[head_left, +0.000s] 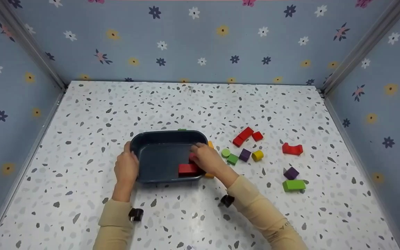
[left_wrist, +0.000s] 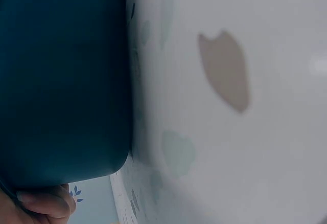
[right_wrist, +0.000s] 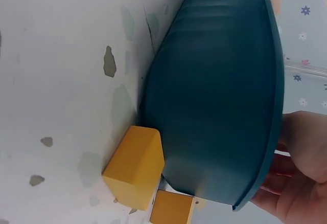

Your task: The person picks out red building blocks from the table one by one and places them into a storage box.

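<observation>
Worktop (head_left: 193,104), white speckled terrazzo pattern, walled on three sides by blue floral panels (head_left: 200,41). One dark blue tray (head_left: 158,152) sits near the middle of it, slightly toward the person. Left hand (head_left: 126,168) grips the tray's left rim, thumb over the edge; left wrist view shows only a fingertip under the tray's outer wall (left_wrist: 61,81), rest of that hand out of frame. Right hand (head_left: 207,159) reaches over the tray's right rim, fingers curled down inside at a red block (head_left: 188,169) lying in the tray's near right corner; cannot tell whether it actually pinches a block, since the hand covers the contact point. Right wrist view shows the tray's outer wall (right_wrist: 214,91) with fingers curled over its rim. Two cream sleeves, one per arm. Blocks, counted: red, four loose ones seen, namely the one in the tray, a long one (head_left: 243,135) and a small one (head_left: 257,136) touching it right of the tray, plus one arched piece (head_left: 292,149) further right. Green: one long block (head_left: 293,185) near right, one small cube (head_left: 232,159), one cylinder (head_left: 225,152). Purple: two cubes (head_left: 244,155) (head_left: 291,173). Yellow: one cylinder (head_left: 257,155). Orange-yellow: two blocks (right_wrist: 135,173) (right_wrist: 171,208) against the tray's right outer wall, mostly hidden by the right hand in the head view.
</observation>
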Tool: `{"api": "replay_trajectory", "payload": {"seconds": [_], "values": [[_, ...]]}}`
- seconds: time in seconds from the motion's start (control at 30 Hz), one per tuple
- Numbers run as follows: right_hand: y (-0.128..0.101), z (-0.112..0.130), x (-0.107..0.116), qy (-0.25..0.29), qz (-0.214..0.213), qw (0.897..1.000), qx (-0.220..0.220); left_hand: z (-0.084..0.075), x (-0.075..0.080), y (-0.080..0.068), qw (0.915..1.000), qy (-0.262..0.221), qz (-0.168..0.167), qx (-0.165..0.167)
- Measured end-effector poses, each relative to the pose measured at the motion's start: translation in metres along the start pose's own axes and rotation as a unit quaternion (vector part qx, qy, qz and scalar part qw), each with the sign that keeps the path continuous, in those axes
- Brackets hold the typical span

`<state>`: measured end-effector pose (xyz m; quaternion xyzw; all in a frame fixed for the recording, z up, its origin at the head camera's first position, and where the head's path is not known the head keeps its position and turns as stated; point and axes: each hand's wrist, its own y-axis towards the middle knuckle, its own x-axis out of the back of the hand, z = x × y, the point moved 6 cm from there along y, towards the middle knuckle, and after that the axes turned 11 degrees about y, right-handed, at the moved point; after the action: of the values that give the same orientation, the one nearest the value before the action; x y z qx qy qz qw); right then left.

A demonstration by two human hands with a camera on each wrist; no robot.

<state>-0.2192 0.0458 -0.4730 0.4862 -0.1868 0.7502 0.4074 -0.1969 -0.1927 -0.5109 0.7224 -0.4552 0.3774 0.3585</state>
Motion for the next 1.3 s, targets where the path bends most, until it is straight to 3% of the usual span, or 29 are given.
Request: {"api": "replay_trajectory", "payload": {"seconds": [0.6,1.1,1.3], "values": [[-0.033,-0.019,0.038,0.047,-0.14,0.989,-0.003,-0.001,0.003,0.003,1.0,-0.003,-0.005,0.0],[-0.068,-0.059,0.056,0.019,-0.178,0.977,-0.115,-0.001,0.0,0.001,1.0,-0.007,-0.002,-0.004],[-0.082,-0.074,0.066,0.002,-0.208,0.971,-0.115,0.0,0.0,0.0,1.0,-0.005,0.005,0.0]]}}
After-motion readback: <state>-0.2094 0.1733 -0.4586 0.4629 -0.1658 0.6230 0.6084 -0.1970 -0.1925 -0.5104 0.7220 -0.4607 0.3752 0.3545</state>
